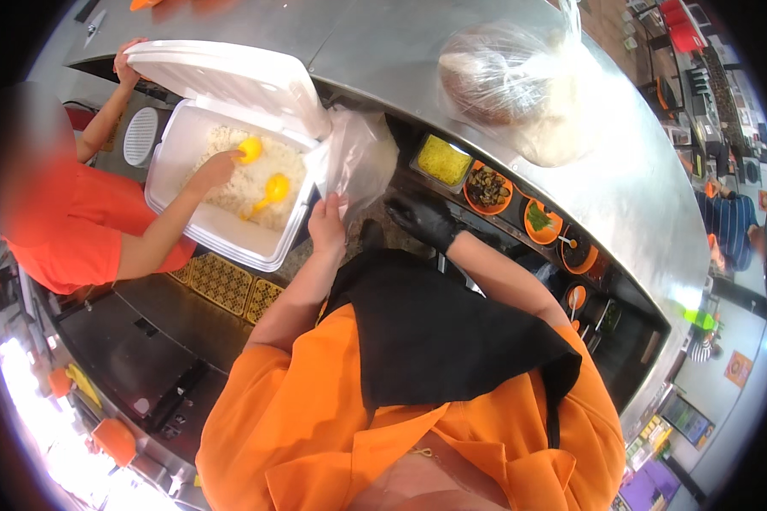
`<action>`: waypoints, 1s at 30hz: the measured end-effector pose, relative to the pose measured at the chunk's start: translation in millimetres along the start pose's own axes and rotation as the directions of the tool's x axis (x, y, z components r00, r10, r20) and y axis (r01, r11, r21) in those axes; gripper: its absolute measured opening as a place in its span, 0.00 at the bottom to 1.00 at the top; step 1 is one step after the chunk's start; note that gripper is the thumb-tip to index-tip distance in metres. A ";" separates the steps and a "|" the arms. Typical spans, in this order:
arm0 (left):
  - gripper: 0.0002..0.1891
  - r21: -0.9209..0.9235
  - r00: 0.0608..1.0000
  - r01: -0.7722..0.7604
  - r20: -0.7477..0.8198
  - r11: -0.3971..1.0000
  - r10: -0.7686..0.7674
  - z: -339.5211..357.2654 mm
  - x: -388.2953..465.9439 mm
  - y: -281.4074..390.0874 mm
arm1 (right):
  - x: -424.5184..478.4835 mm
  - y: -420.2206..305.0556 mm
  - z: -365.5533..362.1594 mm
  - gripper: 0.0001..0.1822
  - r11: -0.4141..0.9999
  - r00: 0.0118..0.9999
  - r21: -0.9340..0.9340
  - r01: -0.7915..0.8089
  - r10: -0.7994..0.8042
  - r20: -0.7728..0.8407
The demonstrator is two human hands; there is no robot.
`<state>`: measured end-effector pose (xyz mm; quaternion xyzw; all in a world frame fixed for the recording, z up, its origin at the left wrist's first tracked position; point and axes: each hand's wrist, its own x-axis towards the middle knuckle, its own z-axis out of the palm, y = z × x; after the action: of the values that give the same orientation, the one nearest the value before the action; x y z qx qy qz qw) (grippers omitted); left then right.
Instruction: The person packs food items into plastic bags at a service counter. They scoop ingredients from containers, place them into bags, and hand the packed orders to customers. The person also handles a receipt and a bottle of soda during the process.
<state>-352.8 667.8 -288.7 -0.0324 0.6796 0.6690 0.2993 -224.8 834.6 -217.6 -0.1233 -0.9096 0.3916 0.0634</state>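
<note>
Bare, my left hand (328, 217) pinches the edge of a clear plastic bag (361, 160) beside a white insulated cooler (160, 150). In the cooler lies white rice (220, 140), or something much like it, with two yellow scoops, one (250, 149) held by a co-worker's hand (214, 172) and the other (276, 188) lying loose. The co-worker's other hand holds the raised lid (230, 70). My right hand (422, 216), in a black glove, is below the bag, near a metal tray of shredded yellow food (444, 161); its fingers point left, and whether they grip anything cannot be told.
Orange bowls of dark sliced food (488, 188), green leaves (542, 220) and dark sauce (578, 249) line the shelf at right. A wrapped plastic bag of round items (505, 83) sits on the steel counter (371, 38). The co-worker in a red shirt (89, 223) stands close at left.
</note>
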 end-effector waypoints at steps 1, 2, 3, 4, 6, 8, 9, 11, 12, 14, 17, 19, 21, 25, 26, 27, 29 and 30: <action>0.17 0.000 1.000 0.012 -0.012 1.000 -0.012 -1.3 -5.8 7.5 | 9.2 -5.1 7.0 0.14 1.000 0.999 0.016 0.020 -0.019 -0.031; 0.18 0.001 0.999 0.024 -0.023 1.000 -0.024 -1.5 -12.3 13.5 | 15.1 -8.3 17.1 0.15 0.998 0.998 0.062 0.024 -0.021 -0.058; 0.19 0.001 0.999 0.034 -0.024 0.999 -0.034 -0.3 -15.6 15.7 | 19.5 -6.9 28.3 0.16 0.994 0.996 0.102 0.027 -0.018 -0.091; 0.19 0.006 0.999 0.039 -0.006 0.999 -0.039 -2.8 -16.5 11.7 | 23.5 -4.2 36.6 0.18 0.990 0.992 0.137 0.033 -0.016 -0.122; 0.20 0.017 0.998 0.049 0.028 0.999 -0.049 -14.4 -14.4 3.4 | 31.0 -4.6 45.1 0.22 0.996 0.998 0.088 0.016 -0.011 -0.058; 0.17 0.016 0.995 0.050 0.081 0.999 -0.051 -15.2 -17.6 -1.3 | 32.9 -12.7 46.0 0.23 0.998 0.999 0.059 -0.004 0.006 -0.037; 0.16 0.034 0.993 0.033 0.110 0.999 -0.036 -12.3 -24.6 8.1 | 33.8 -12.8 47.9 0.28 0.993 0.998 0.104 -0.059 0.059 0.002; 0.12 0.080 0.992 -0.036 0.120 0.996 0.026 -6.1 -35.0 20.8 | 38.9 -21.6 47.5 0.33 0.963 0.981 0.191 -0.193 0.188 0.044; 0.12 0.104 0.984 -0.105 0.157 0.989 0.088 -6.8 -36.3 15.7 | 40.4 -29.2 47.5 0.35 0.937 0.966 0.236 -0.257 0.246 0.077; 0.10 0.145 0.950 -0.243 0.236 0.959 0.205 -5.6 -35.0 2.5 | 47.6 -36.2 37.9 0.36 0.876 0.920 0.286 -0.388 0.349 0.179; 0.08 0.366 0.922 -0.340 0.310 0.867 0.230 9.3 -44.3 21.6 | 52.0 -39.6 31.3 0.23 0.804 0.882 0.367 -0.469 0.451 0.138; 0.09 0.380 0.895 -0.361 0.399 0.851 0.201 22.3 -59.7 46.6 | 48.3 -23.0 29.4 0.20 0.860 0.917 0.345 -0.376 0.400 0.002; 0.12 0.378 0.725 -0.687 0.412 0.621 0.552 23.7 -62.4 64.7 | 40.6 -16.0 18.0 0.15 0.838 0.905 0.383 -0.389 0.424 -0.008; 0.19 0.413 0.553 -0.812 0.320 0.412 0.770 32.5 -24.8 79.4 | 13.5 -18.1 -15.2 0.12 0.985 0.981 0.047 -0.167 0.171 -0.094; 0.19 0.411 0.607 -0.782 0.331 0.469 0.723 37.3 -11.4 83.8 | 6.5 -19.7 -21.4 0.11 0.987 0.983 -0.043 -0.155 0.150 -0.103; 0.20 0.293 0.806 -0.583 0.319 0.758 0.498 39.9 1.2 84.0 | -0.1 -22.4 -24.2 0.10 0.982 0.987 -0.129 -0.137 0.123 -0.106; 0.23 0.055 0.908 0.058 0.411 0.997 -0.076 44.0 21.5 78.2 | -14.5 -35.7 -33.7 0.07 0.928 0.995 -0.364 -0.078 0.051 -0.084; 0.25 0.140 0.851 0.110 0.498 0.984 -0.166 47.6 24.9 79.1 | -22.1 -38.0 -37.1 0.06 0.908 0.996 -0.414 -0.072 0.041 -0.081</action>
<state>-391.1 729.0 -226.0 0.1121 0.6072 0.5935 0.5161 -202.3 829.2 -164.9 -0.1740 -0.9654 0.1859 0.0565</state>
